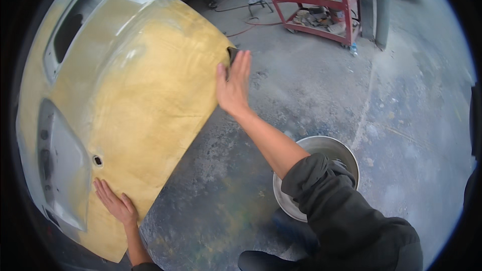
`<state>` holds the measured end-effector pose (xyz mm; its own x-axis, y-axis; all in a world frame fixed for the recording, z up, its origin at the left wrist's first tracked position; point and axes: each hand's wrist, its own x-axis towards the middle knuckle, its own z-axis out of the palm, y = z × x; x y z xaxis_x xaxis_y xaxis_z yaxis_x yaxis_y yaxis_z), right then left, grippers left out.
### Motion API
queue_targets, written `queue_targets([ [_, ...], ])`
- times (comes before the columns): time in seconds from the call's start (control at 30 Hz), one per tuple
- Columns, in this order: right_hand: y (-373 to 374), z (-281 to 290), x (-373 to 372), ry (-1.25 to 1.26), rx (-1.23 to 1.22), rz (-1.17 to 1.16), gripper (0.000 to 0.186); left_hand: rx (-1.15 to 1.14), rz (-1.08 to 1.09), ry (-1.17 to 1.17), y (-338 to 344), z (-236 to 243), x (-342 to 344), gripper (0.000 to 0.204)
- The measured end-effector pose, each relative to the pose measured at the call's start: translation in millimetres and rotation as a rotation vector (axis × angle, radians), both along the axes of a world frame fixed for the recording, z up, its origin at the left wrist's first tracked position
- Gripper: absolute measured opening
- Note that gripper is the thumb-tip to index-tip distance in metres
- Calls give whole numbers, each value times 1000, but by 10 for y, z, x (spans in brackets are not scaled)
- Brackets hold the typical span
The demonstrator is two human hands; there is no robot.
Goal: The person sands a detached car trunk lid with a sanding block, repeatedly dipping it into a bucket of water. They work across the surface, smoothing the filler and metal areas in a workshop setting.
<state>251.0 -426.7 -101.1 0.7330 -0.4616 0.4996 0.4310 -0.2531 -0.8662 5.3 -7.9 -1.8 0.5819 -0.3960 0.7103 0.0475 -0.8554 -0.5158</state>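
A large car body panel (150, 85), grey with broad yellow filler-like patches, fills the left side. It has a dark cut-out near the top, a grey recess at the lower left and a small oval hole. My left hand (116, 205) lies flat on its yellow surface below that hole, fingers stretched and holding nothing. At the panel's right edge is my right hand (235, 83), slightly blurred, with straight fingers and the thumb apart. Between thumb and fingers shows a dark thin sheet (232, 53), looking like sandpaper; the hand covers most of it.
Below my right forearm a round metal basin (321, 143) stands on the stained concrete floor (401, 135). A red shelf cart (314, 0) with cluttered supplies stands at the back, beside a grey post (381, 10). A small stool (257, 1) and a red hose lie farther off.
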Motion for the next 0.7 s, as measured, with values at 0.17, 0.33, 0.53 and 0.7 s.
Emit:
queue_targets([
  [0.17,379,48,-383,-185,-492,-132,77,-42,25,6,27,-5,-33,68],
  [0.33,157,593,-219,-463,-756,156,83,-65,42,15,128,-6,-153,70],
  [0.53,286,1517,431,-147,-484,-156,89,-112,0,31,-66,-11,28,71],
  [0.7,1613,1639,-497,-475,-782,114,98,-97,29,17,23,20,-129,71],
])
